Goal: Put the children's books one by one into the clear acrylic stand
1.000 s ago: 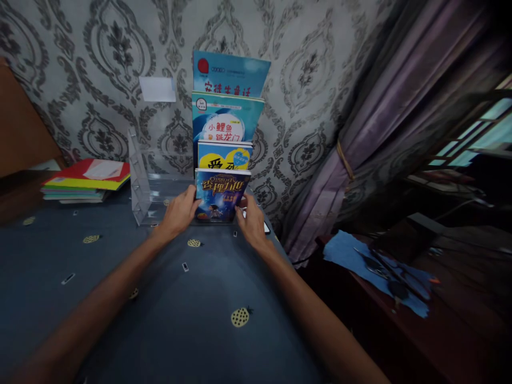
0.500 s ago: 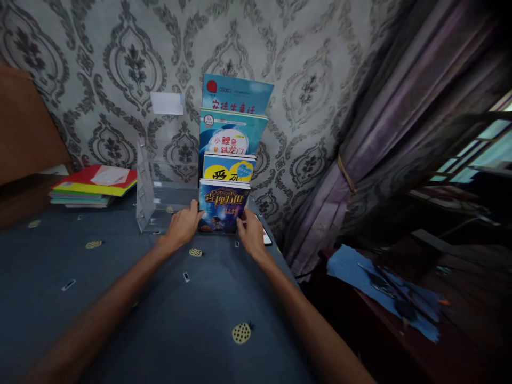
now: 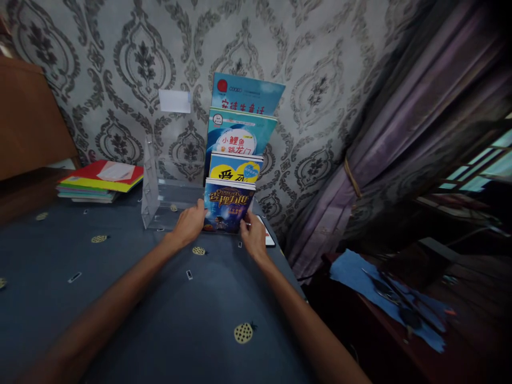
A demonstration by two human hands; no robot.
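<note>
My left hand [image 3: 191, 223] grips the left edge of a dark blue book [image 3: 228, 208] with gold title lettering. At its lower right edge is my right hand [image 3: 253, 232], fingers curled in and thumb against the book. This book stands upright in the front tier of a clear stepped rack [image 3: 149, 184]. Rising behind it are a blue-and-yellow book [image 3: 234, 168], a teal book with a white circle [image 3: 240, 133] and a taller blue book [image 3: 250, 93] at the back. The fingertips behind the front book are partly hidden.
Left of the rack lies a stack of books [image 3: 102, 176] with red and yellow covers. A phone [image 3: 269, 234] rests by the table's right edge, close to my right hand. A blue cloth with tools [image 3: 388, 293] sits on lower furniture beyond; a purple curtain [image 3: 356, 144] hangs there.
The camera view has shifted a little, so the rack and books appear further right. Both hands stay at the sides of the dark blue book.
</note>
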